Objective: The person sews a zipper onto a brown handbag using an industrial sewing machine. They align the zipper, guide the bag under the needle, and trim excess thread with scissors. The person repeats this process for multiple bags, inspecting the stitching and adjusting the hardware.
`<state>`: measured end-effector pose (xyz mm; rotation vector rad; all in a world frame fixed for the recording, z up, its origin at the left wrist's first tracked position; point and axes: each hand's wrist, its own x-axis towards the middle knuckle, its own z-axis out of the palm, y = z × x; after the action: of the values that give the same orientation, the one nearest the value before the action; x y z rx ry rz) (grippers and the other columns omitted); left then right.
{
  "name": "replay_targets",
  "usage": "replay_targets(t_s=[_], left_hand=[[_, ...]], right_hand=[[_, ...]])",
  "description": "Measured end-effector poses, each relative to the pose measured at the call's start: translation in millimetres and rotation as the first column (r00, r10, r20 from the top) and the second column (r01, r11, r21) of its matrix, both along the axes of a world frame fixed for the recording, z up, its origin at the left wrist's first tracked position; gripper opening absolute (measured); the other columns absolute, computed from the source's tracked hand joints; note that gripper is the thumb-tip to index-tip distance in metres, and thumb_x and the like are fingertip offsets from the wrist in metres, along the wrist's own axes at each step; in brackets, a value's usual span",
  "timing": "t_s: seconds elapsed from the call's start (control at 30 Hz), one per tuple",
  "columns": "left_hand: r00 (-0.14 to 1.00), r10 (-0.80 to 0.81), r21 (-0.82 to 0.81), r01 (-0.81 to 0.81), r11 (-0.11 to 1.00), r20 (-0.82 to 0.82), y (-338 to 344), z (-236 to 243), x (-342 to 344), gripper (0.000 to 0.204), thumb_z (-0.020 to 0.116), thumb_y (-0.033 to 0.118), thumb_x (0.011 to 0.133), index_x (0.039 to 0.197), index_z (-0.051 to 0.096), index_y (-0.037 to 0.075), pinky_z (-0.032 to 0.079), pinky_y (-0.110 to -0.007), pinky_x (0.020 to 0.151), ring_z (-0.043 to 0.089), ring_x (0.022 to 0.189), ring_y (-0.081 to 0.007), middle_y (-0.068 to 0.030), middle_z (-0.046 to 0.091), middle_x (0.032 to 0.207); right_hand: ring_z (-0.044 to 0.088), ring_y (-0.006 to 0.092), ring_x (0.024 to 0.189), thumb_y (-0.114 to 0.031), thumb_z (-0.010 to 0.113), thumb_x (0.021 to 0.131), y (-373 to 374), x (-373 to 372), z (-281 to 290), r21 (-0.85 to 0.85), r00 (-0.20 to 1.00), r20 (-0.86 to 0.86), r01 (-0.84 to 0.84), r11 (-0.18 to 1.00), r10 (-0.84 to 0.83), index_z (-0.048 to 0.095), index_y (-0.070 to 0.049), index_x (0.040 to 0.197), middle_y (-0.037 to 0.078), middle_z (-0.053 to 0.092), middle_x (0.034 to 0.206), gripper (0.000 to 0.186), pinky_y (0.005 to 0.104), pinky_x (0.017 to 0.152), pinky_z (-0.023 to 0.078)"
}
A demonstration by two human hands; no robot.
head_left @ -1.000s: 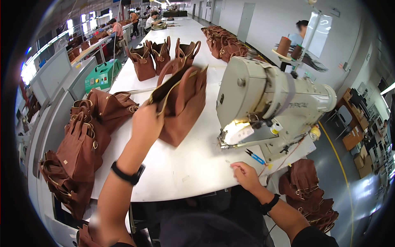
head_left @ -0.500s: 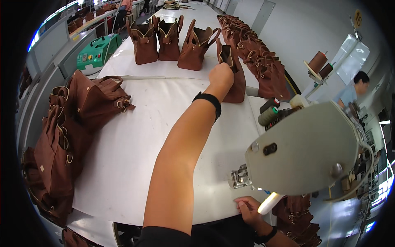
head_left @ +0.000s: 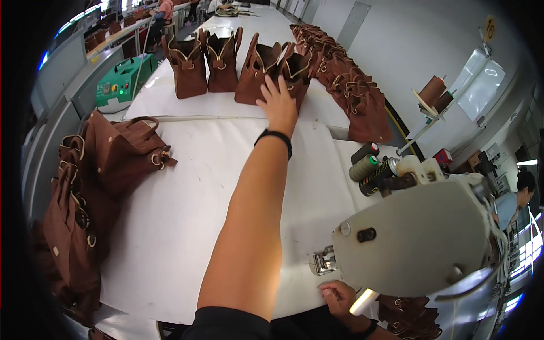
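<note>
**Brown bag (head_left: 302, 92) stood at right end of row**

Bag was upright on the white counter (head_left: 181, 209), beside three similar bags (head_left: 190, 76). Left hand (head_left: 280, 107) was in front of it, grip wide, fingers spread. Right hand (head_left: 339, 297) was curled near the counter's front edge by the sewing machine (head_left: 413, 238); could not tell whether its grip held anything. Thread spools (head_left: 363, 169) sat behind the machine; slumped bags (head_left: 116, 153) lay at left.
</note>
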<state>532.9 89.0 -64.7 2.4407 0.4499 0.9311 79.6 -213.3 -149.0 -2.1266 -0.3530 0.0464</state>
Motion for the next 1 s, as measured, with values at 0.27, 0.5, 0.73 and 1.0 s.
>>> replay_targets(t_s=[0.27, 0.5, 0.73, 1.0], left_hand=[[0.66, -0.366, -0.022, 0.468, 0.883, -0.656, -8.6, -71.6, -163.0, 0.09, 0.048, 0.064, 0.097, 0.165, 0.021, 0.012, 0.009, -0.062, 0.125, 0.013, 0.159, -0.0351, -0.0166, 0.021, 0.17], [0.869, -0.487, 0.02, 0.49, 0.871, -0.092, 114.5, 53.8, -283.6, 0.028, 0.065, 0.035, 0.097, 0.108, 0.075, 0.011, 0.055, -0.043, 0.079, 0.071, 0.084, -0.0323, -0.012, 0.076, 0.091], [0.608, -0.518, -0.172, 0.535, 0.827, -0.601, 104.1, -35.4, -530.9, 0.034, 0.066, 0.035, 0.095, 0.077, 0.066, 0.008, 0.05, -0.042, 0.063, 0.063, 0.064, -0.0327, -0.0125, 0.066, 0.07], [0.866, -0.405, -0.463, 0.241, 0.853, -0.293, 105.0, -54.8, -556.2, 0.029, 0.07, 0.029, 0.098, 0.089, 0.07, 0.001, 0.044, -0.028, 0.059, 0.054, 0.062, -0.0085, -0.001, 0.06, 0.066]], right_hand=[[0.05, 0.0064, 0.064, -0.01, 0.064, 0.094, 1.9, 11.2, 5.6, 0.094, 0.997, 0.059, 0.046, 0.994, -0.051, 0.07, -0.002, 0.092, 0.0, 0.061, 0.076, 0.01, 0.0238, 0.057, 0.041], [0.049, 0.0036, 0.065, -0.013, 0.059, 0.103, 9.8, 3.8, 6.5, 0.331, 0.998, -0.055, -0.009, 0.944, 0.029, 0.066, -0.001, 0.097, -0.002, 0.059, 0.077, 0.015, 0.0194, 0.059, 0.04], [0.051, 0.0043, 0.065, -0.009, 0.057, 0.102, 8.2, 8.4, -3.2, 0.407, 0.996, 0.093, -0.048, 0.912, 0.011, 0.066, 0.0, 0.095, 0.0, 0.06, 0.075, 0.015, 0.0209, 0.059, 0.04], [0.052, 0.0041, 0.066, -0.01, 0.06, 0.102, 8.9, 4.6, -2.7, 0.438, 0.998, 0.066, -0.045, 0.898, 0.017, 0.067, 0.001, 0.095, 0.0, 0.061, 0.075, 0.015, 0.0213, 0.059, 0.041]])
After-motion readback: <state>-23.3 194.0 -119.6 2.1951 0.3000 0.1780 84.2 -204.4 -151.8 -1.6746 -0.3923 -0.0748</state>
